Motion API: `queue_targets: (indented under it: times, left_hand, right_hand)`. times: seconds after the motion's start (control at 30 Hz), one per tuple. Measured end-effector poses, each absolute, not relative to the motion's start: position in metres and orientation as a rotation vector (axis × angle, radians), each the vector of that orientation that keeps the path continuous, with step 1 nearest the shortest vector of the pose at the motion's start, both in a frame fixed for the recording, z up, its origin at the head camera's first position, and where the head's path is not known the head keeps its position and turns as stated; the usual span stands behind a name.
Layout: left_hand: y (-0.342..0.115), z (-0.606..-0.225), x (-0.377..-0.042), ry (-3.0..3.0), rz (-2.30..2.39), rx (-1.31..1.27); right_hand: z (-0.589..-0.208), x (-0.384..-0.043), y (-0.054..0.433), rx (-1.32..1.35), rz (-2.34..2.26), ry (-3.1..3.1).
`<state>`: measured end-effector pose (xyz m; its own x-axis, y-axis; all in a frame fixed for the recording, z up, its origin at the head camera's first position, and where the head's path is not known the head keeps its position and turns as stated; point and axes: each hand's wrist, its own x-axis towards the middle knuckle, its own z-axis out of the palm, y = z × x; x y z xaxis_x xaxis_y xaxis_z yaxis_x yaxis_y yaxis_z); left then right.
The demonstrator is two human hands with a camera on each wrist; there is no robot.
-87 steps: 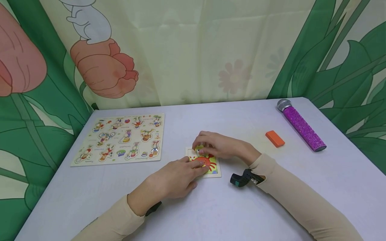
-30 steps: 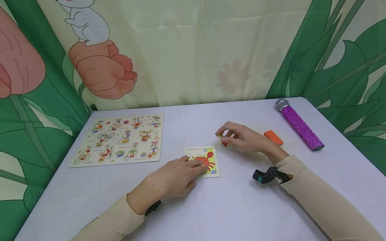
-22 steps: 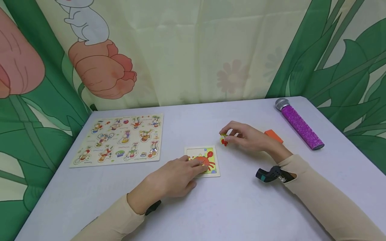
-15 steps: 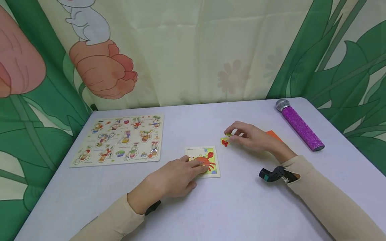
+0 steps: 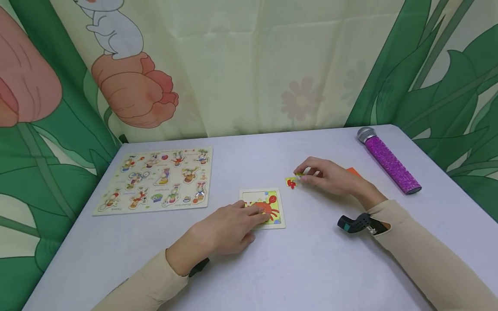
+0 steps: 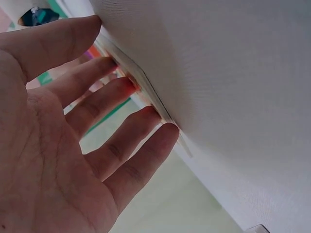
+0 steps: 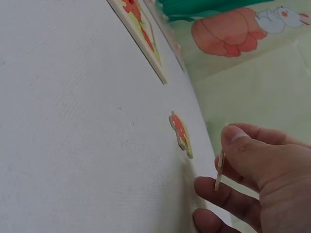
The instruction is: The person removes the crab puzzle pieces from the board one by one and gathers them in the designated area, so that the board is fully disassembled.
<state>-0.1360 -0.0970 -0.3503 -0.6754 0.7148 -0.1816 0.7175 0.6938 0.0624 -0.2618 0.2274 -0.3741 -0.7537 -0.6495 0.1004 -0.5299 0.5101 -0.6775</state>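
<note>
My left hand (image 5: 229,226) rests its outstretched fingers on a small framed jigsaw puzzle (image 5: 249,196) with a red crab picture; a pale bare patch shows at its upper left. In the left wrist view the fingertips (image 6: 167,133) touch along its edge. To the right, my right hand (image 5: 330,176) pinches a thin puzzle piece (image 7: 220,170), seen edge-on in the right wrist view, between thumb and fingers. Just left of those fingertips, a red and yellow puzzle piece (image 5: 291,183) lies flat on the table.
A large picture board (image 5: 151,181) with animal figures lies at the left. An orange block (image 5: 354,172) is partly hidden behind my right hand. A purple glittery microphone (image 5: 393,164) lies at the far right. A printed curtain (image 5: 241,77) hangs behind the table.
My right hand has moved from the puzzle out to the right and let go of one puzzle piece on the table, still pinching another. My left hand stays on the puzzle.
</note>
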Motion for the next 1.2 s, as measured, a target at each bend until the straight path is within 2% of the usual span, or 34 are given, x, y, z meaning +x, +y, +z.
queue_targets:
  times: [0.7, 1.2]
  left_hand:
    - [-0.0963, -0.3532, -0.1352, 2.723, -0.026, 1.167]
    - [-0.0967, -0.3532, -0.1353, 2.732, -0.028, 1.165]
  right_hand:
    - [-0.3812, -0.2638, 0.2323, -1.069, -0.957, 2.692]
    - [-0.3813, -0.2649, 0.2353, -0.998, -0.869, 2.679]
